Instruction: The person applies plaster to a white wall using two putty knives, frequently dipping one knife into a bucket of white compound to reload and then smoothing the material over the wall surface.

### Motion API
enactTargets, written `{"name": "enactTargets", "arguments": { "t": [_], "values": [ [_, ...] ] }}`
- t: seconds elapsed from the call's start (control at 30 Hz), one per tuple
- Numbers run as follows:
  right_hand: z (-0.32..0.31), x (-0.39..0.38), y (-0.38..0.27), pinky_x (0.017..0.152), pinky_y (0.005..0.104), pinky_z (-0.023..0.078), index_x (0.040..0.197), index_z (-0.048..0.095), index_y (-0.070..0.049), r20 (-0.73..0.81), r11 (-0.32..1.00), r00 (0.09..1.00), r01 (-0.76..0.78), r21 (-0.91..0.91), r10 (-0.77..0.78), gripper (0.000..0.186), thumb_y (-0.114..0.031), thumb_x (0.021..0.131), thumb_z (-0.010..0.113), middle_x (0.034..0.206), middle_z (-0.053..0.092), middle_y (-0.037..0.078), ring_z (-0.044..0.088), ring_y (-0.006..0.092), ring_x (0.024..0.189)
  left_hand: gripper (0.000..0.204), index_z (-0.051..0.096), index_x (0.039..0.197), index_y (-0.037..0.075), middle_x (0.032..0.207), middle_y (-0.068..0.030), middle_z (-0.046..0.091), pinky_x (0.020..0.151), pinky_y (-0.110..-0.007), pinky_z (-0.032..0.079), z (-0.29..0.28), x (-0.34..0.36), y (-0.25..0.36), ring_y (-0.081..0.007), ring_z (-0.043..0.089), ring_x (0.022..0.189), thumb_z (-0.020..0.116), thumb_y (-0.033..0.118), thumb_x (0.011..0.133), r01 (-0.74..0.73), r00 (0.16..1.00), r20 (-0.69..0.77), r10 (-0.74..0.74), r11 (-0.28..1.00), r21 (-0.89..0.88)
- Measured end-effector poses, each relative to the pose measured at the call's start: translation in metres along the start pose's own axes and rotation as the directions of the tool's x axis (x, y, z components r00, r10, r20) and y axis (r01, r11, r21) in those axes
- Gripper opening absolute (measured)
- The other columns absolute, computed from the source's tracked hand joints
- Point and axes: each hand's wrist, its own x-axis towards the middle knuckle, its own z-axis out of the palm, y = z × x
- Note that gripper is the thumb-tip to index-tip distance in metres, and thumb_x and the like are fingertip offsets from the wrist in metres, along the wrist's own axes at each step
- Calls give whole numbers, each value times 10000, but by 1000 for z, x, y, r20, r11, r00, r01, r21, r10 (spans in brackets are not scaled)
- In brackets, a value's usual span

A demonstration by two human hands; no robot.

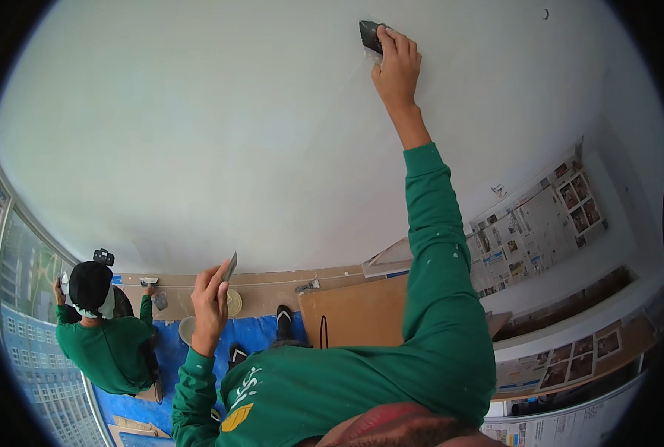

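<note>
High on the pale wall [198,149], my right hand [399,65] is closed on a dark, flat-bladed putty knife [371,37]. Its blade lies against the wall, with a little whitish smear around it; the handle is hidden by my fingers. Lower and to the left, my left hand [211,302] is raised in front of my body and grips a second putty knife [231,266]. That one's grey blade points up, apart from the wall, and its handle is mostly covered by my palm.
At the left by the window [38,276], a co-worker [108,343] in green crouches, holding a scraper [149,281] near the wall. A round tub [234,302] and a bowl [187,330] are beside the blue sheet [265,328]. Brown board [358,313] and newspaper-covered surfaces [526,231] lie right.
</note>
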Motion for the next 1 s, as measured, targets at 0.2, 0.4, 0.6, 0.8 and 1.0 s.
{"name": "enactTargets", "arguments": {
  "t": [0.2, 0.4, 0.6, 0.8, 1.0],
  "values": [
    [9, -95, -50, 958, 462, 428, 1311, 612, -58, 134, 993, 987, -100, 57, 91, 589, 64, 739, 684, 1256, 582, 67, 531, 295, 1168, 342, 657, 1325, 57, 1087, -184, 644, 799, -406, 515, 4, 4, 4, -329, 623, 912, 544, 172, 1023, -10, 999, 48, 11, 1000, -20],
    [20, -180, -101, 976, 483, 409, 1344, 571, -25, 255, 979, 959, -161, 123, 125, 627, 74, 733, 672, 1285, 557, 90, 503, 312, 1189, 345, 657, 1328, 56, 1077, -178, 649, 795, -406, 513, 0, -1, 5, -321, 618, 902, 548, 176, 1023, -6, 1000, 23, 7, 1000, -10],
    [38, -259, -140, 1002, 500, 403, 1350, 561, -20, 352, 950, 922, -241, 201, 160, 619, 76, 746, 663, 1297, 548, 96, 500, 315, 1193, 343, 657, 1331, 62, 1074, -167, 652, 805, -408, 515, 4, -8, 9, -320, 622, 912, 548, 157, 1020, 23, 1000, 6, -23, 1000, 17],
    [61, -320, -165, 1007, 497, 404, 1359, 554, -15, 421, 938, 890, -280, 205, 174, 624, 54, 747, 653, 1303, 559, 96, 500, 311, 1200, 337, 648, 1329, 38, 1053, -171, 643, 789, -382, 505, 20, -4, 14, -303, 618, 893, 532, 136, 1028, 47, 997, -57, -46, 999, 14],
    [53, -323, -169, 969, 426, 440, 1295, 604, -29, 505, 764, 829, -482, 429, 240, 489, 47, 812, 625, 1209, 580, 105, 546, 282, 1151, 391, 669, 1162, -38, 1005, -91, 624, 736, -307, 436, 48, -9, -9, -189, 542, 791, 447, 277, 1099, 366, 915, -86, -394, 900, -236]
  ]
}}
